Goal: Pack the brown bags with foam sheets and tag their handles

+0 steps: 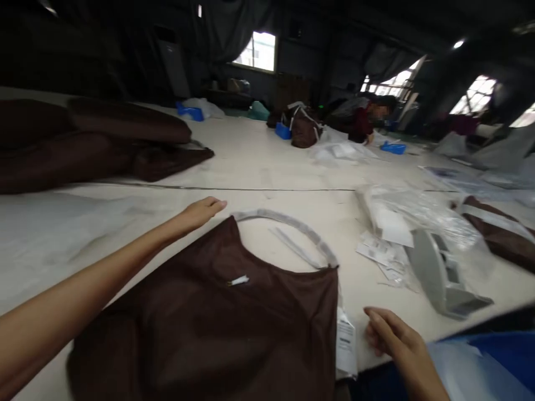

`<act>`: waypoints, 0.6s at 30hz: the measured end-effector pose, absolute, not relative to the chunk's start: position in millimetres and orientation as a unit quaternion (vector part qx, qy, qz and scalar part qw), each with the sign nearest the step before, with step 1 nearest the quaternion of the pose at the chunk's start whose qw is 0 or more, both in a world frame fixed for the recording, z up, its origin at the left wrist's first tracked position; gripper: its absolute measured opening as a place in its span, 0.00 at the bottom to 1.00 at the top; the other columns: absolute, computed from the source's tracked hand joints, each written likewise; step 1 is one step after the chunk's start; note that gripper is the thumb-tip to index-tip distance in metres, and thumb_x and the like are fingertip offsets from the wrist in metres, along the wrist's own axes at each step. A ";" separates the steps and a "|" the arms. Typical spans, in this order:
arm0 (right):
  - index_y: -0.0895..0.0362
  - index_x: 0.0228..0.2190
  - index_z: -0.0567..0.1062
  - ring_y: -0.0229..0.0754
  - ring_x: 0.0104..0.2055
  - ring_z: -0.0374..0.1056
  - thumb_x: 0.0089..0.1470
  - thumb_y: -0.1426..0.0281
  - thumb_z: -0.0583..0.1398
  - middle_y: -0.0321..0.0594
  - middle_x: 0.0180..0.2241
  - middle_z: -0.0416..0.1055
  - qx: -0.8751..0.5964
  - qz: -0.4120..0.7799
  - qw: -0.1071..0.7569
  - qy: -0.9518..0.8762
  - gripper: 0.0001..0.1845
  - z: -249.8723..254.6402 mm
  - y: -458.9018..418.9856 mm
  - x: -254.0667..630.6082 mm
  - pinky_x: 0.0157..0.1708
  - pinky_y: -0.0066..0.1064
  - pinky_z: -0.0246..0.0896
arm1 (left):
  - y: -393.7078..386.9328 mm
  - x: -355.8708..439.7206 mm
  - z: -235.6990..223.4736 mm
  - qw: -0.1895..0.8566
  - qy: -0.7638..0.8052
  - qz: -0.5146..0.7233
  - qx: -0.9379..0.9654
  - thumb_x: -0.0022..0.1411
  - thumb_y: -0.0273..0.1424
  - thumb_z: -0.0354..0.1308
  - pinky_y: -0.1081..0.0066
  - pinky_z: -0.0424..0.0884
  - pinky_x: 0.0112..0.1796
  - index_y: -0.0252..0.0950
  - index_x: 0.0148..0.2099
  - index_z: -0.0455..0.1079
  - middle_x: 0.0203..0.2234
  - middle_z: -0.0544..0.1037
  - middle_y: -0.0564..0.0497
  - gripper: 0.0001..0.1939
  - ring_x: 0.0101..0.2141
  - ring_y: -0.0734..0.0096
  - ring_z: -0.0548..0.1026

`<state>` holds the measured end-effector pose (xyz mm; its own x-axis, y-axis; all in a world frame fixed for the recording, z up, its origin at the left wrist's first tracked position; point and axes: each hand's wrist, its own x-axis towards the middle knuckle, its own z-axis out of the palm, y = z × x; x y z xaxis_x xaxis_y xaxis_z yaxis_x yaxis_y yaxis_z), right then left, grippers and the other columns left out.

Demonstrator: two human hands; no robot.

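Observation:
A dark brown fabric piece like an apron (234,323) lies in front of me, its top edge cut in a curve. From its two upper corners arches a pale, wrapped strap (292,223). A small white item (239,280) rests on the fabric. My left hand (203,211), fingers stretched out, is just beyond the upper left corner, with nothing seen in it. A printed white tag (346,342) hangs at the right edge. Beside that tag, apart from it, is my right hand (395,340), fingers curled in; whether they hold anything is hidden.
Brown bundles (125,139) lie at the left on the pale table (259,172). To the right are a grey tape dispenser (443,273), printed labels (384,256) and clear plastic bags (434,217). A person (363,120) leans over the far side.

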<state>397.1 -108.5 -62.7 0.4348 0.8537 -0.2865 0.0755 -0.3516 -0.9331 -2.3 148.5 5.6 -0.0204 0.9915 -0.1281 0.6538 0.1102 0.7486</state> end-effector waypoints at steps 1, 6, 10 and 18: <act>0.54 0.31 0.81 0.45 0.24 0.68 0.41 0.45 0.67 0.41 0.23 0.73 -0.717 0.421 0.455 -0.318 0.26 -70.5 -117.9 399.4 0.22 0.34 0.64 | 145.6 -8.9 5.0 0.340 0.672 0.232 0.615 0.52 0.57 0.54 0.61 0.73 0.38 0.37 0.46 0.72 0.50 0.76 0.39 0.31 0.48 0.46 0.76; 0.56 0.41 0.78 0.47 0.26 0.71 0.43 0.43 0.64 0.43 0.29 0.75 -0.723 0.452 0.430 -0.298 0.33 -85.0 -134.8 375.0 0.24 0.36 0.68 | 119.9 -10.9 -3.8 0.389 0.637 0.138 0.651 0.51 0.62 0.54 0.62 0.71 0.45 0.38 0.53 0.70 0.53 0.75 0.40 0.38 0.50 0.48 0.75; 0.56 0.56 0.67 0.44 0.27 0.70 0.43 0.50 0.67 0.39 0.33 0.74 -0.723 0.428 0.374 -0.393 0.43 -82.1 -114.1 348.2 0.27 0.36 0.68 | 117.2 -5.0 -19.2 0.338 0.653 0.130 0.665 0.35 0.53 0.68 0.58 0.67 0.53 0.34 0.57 0.67 0.52 0.76 0.36 0.48 0.52 0.41 0.73; 0.59 0.59 0.63 0.45 0.35 0.72 0.49 0.63 0.60 0.37 0.32 0.74 -0.671 0.331 0.432 -0.503 0.36 -77.1 -32.3 341.8 0.38 0.36 0.68 | 109.2 -5.3 -35.9 0.452 0.673 0.299 0.503 0.39 0.42 0.67 0.61 0.77 0.36 0.34 0.49 0.64 0.33 0.80 0.44 0.35 0.35 0.54 0.79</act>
